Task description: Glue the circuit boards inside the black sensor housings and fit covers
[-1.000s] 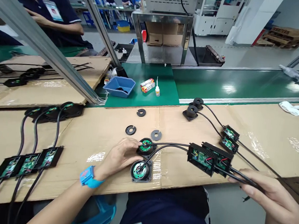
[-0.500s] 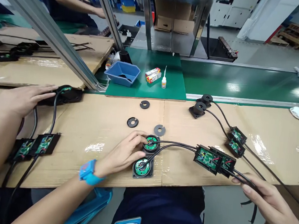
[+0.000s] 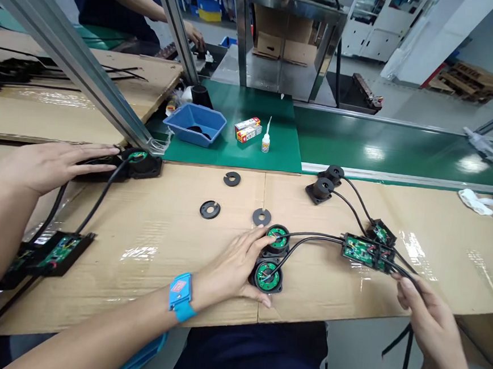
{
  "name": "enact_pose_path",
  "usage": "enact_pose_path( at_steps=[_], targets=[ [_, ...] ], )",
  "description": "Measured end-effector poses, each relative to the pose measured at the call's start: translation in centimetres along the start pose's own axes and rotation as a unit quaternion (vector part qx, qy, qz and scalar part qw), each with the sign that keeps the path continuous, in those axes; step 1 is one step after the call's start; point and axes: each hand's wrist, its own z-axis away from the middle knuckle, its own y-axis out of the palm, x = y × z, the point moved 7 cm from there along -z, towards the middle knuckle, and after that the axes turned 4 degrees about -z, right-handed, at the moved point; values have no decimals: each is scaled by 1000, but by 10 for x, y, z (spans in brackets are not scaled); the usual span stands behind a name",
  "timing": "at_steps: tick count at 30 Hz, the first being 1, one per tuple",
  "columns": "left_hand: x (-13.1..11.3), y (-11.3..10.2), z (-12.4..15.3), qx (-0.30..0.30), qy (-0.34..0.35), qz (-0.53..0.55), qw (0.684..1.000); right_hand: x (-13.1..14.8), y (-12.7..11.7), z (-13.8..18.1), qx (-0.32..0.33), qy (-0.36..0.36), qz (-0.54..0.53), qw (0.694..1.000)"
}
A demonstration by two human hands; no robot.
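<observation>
My left hand point(image 3: 231, 268), with a blue wristband, curls round two round black housings with green circuit boards, the far one point(image 3: 277, 238) under my fingertips and the near one point(image 3: 267, 276) against my thumb. Black cables run from them to two open black boxes with green boards point(image 3: 363, 251). My right hand point(image 3: 422, 309) pinches the black cables point(image 3: 397, 269) just past those boxes, at the cardboard's front edge.
Three black ring discs point(image 3: 261, 217) lie beyond my left hand. Two more capped housings point(image 3: 323, 187) with wired boxes sit at the right. A co-worker's hand point(image 3: 56, 164) rests on another set point(image 3: 139, 162) at left. A blue tray point(image 3: 195, 123), glue bottle point(image 3: 265, 143) and green conveyor point(image 3: 403, 151) lie behind.
My two hands have slid the housings, boxes and cables to the right. A co-worker's hand came in from the left and pushed the left set of housings rightward.
</observation>
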Motion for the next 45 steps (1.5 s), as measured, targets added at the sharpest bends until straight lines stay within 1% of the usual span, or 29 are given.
enact_pose_path(
  at_steps=[2,4,6,7,9,10,11,13,15,17,18,21,23,24,25,27,29,30,32,34,35,37,40,44,45],
  targets=[
    [15,-13,-13,-1,-38,-46,998,5,9,-9,-24,-67,128,989],
    [44,-36,-25,-20,-106,-82,991,11,17,-13,-70,-113,223,966],
    [75,-59,-36,-39,-168,-112,979,26,23,-9,-120,-163,255,946],
    [88,-67,-42,-35,-187,-125,974,36,27,-6,-132,-196,257,937],
    [103,-69,-52,-5,-198,-143,970,61,37,-2,-119,-260,231,930],
    [104,-65,-55,15,-195,-150,969,75,42,-3,-100,-286,214,929],
    [101,-58,-58,34,-188,-155,969,90,48,-6,-78,-308,197,928],
    [88,-43,-59,59,-173,-167,969,119,64,-20,-20,-334,156,929],
    [73,-31,-55,67,-160,-178,969,144,90,-48,64,-327,89,939],
    [64,-27,-48,65,-151,-188,968,160,128,-86,156,-275,9,949],
    [63,-27,-44,62,-147,-193,968,168,148,-106,173,-265,-3,949],
    [66,-38,-29,54,-130,-204,969,181,214,-166,193,-231,-13,954],
    [67,-46,-19,49,-114,-212,969,187,254,-198,192,-203,-25,960],
    [65,-50,-14,35,-107,-209,971,190,271,-210,189,-187,-32,963],
    [60,-54,-9,10,-97,-196,976,193,286,-220,186,-171,-39,967],
    [43,-61,3,-68,-67,-137,986,200,309,-233,180,-136,-52,973],
    [21,-59,14,-135,-26,-56,989,207,325,-239,179,-105,-67,976],
    [12,-54,19,-142,-22,-29,989,210,331,-240,180,-91,-77,976],
    [-3,-39,24,-143,-27,6,989,215,336,-239,185,-68,-101,975],
    [-11,-25,26,-139,-57,26,988,217,333,-236,186,-47,-130,973],
    [-13,-20,27,-139,-78,32,987,215,327,-232,187,-37,-147,971],
    [-14,-11,26,-135,-110,42,984,210,308,-217,190,-22,-186,964],
    [-17,-4,24,-122,-107,62,985,197,262,-175,200,-12,-263,944],
    [-21,-5,25,-119,-95,104,983,167,184,-92,179,5,-341,923],
    [-23,-7,26,-125,-97,114,981,158,167,-71,168,13,-392,904]
  ],
)
